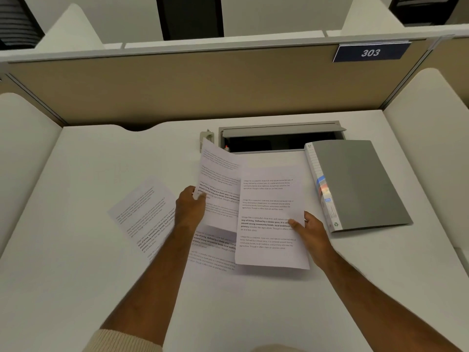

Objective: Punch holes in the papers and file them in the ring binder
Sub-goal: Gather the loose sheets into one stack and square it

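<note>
Printed white papers lie and hang over the middle of the white desk [76,262]. My left hand [190,209] pinches the left edge of one sheet [219,184], lifted and tilted above the desk. My right hand [311,232] grips the right edge of a second sheet [271,224], its thumb on the printed face. A third sheet [144,214] lies flat at the left, and another sheet [213,252] lies under the two held ones. The grey ring binder [360,184] lies closed at the right, spine toward the papers. No hole punch can be made out.
An open cable hatch [279,138] with a raised grey lid sits at the desk's back, a small pale object [206,138] beside its left end. A tan partition [203,85] with a "303" sign [370,52] closes the back; white side panels [431,138] flank the desk.
</note>
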A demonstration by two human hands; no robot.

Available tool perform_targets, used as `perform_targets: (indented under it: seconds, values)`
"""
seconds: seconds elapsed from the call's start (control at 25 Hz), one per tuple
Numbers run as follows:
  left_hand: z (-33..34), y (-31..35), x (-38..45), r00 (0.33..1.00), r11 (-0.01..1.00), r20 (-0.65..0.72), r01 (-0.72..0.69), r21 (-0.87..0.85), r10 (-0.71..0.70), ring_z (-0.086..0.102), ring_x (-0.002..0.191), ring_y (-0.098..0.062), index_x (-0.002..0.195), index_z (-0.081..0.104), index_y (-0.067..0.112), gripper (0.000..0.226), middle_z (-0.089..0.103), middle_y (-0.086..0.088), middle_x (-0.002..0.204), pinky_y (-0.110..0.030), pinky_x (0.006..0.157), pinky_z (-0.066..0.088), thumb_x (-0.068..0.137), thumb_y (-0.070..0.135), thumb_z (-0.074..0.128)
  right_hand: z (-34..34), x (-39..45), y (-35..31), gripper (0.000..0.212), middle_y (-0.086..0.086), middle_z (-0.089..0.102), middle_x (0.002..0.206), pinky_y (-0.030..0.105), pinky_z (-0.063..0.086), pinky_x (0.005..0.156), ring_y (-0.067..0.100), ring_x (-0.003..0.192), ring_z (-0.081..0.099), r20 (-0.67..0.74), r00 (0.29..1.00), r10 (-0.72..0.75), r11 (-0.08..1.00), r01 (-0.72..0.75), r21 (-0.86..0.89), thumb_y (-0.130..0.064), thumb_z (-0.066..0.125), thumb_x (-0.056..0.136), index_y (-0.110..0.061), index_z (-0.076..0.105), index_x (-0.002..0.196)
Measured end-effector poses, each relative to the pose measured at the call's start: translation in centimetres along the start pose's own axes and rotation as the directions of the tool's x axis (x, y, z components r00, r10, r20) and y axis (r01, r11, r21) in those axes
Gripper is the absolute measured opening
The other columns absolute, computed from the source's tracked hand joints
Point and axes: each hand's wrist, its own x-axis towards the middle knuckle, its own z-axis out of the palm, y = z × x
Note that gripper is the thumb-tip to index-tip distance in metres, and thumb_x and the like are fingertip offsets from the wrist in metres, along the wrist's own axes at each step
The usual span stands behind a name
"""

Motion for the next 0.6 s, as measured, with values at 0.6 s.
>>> perform_targets:
  seconds: [0.6]
  values:
    - [-7.2,-2.3,-8.2,0.999,0.922,-0.006,-0.046,-0.384,0.047,0.071,0.095,-0.011,0.123,0.062,0.022,0.026,0.072,0.008,0.110,-0.024,0.069,0.053,0.098,0.024,0.068,1.1,-4.4,0.5,0.032,-0.001,0.073,0.117,0.047,0.062,0.083,0.020,0.095,0.075,0.043,0.999,-0.027,0.999,0.026,0.035,-0.032,0.069,0.094,-0.028,0.062,0.125]
